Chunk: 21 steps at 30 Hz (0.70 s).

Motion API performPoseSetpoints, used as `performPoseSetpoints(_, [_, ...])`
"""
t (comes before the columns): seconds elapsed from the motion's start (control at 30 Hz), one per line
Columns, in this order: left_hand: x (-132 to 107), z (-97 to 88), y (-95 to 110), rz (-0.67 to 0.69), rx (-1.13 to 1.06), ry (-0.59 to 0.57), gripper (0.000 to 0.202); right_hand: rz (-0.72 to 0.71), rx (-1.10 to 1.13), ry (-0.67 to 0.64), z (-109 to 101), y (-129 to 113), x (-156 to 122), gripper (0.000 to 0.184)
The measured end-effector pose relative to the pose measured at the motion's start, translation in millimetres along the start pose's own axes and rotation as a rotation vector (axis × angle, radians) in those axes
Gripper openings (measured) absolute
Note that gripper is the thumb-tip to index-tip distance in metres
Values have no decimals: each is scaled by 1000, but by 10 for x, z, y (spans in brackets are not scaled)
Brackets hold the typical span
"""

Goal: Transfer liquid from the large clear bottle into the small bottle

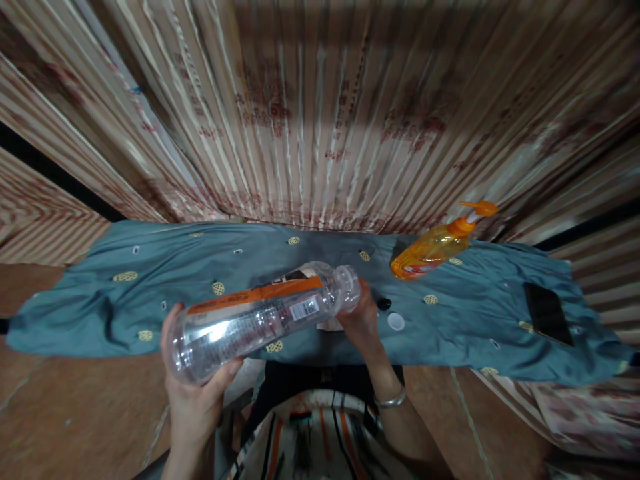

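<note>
A large clear plastic bottle point(260, 317) with an orange-striped label and a barcode is held nearly sideways above the cloth, its neck toward the right. My left hand point(197, 387) wraps round its base, thumb on the near side. At the other end, my right hand point(360, 317) grips the neck; some of its fingers are hidden behind the bottle. Just right of that hand, a white round cap point(396, 321) and a small black round piece point(384, 304) lie on the cloth. Farther back on the right stands a pump bottle point(430, 250) of orange liquid.
A blue-green cloth with pineapple prints point(135, 300) covers the narrow table. Toward its right end lies a black phone-like slab point(547, 313). Striped, folded curtain-like sheeting point(320, 133) rises right behind the table's back edge. Tiled floor point(75, 400) shows below the front edge.
</note>
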<state>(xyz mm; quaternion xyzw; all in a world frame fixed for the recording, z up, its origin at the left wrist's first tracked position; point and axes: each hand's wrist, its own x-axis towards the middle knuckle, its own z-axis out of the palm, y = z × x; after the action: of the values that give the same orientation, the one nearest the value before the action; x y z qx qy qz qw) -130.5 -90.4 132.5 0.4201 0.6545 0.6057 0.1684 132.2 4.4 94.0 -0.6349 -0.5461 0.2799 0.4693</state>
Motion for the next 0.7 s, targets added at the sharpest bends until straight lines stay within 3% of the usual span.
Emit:
performPoseSetpoints(0.17, [-8, -17, 53, -106, -78, -44, 116, 23, 13, -6, 3, 16, -2, 63])
performPoseSetpoints(0.7, [10, 26, 144, -114, -80, -42, 119, -19, 2, 20, 13, 57, -2, 61])
